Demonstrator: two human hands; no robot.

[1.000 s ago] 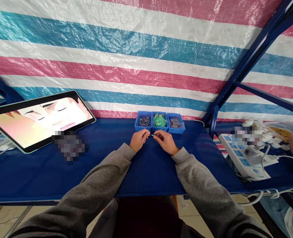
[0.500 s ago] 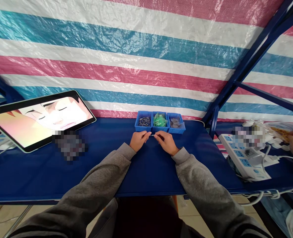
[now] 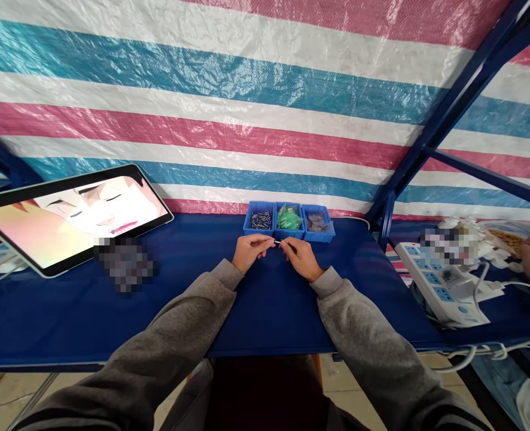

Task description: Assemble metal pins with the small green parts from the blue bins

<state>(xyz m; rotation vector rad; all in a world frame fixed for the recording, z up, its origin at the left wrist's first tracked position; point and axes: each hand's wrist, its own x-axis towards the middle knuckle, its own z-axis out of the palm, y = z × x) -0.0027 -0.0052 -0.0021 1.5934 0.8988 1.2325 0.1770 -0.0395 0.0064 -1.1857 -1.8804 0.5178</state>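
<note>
Just in front of the green-filled box [image 3: 295,233], I have my left hand [image 3: 249,251] and right hand [image 3: 301,255] pinching a small slim part [image 3: 277,242] between them, above the bench [image 3: 271,311].

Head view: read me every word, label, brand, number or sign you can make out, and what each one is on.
No text can be read.
Adapter on the power strip: grey label, too small to read.
Power strip: no legible lettering.
Tilted screen: a drawn face, no words visible.
Three blue bins: no lettering visible.
Two patches are pixelated, so unreadable.
</note>
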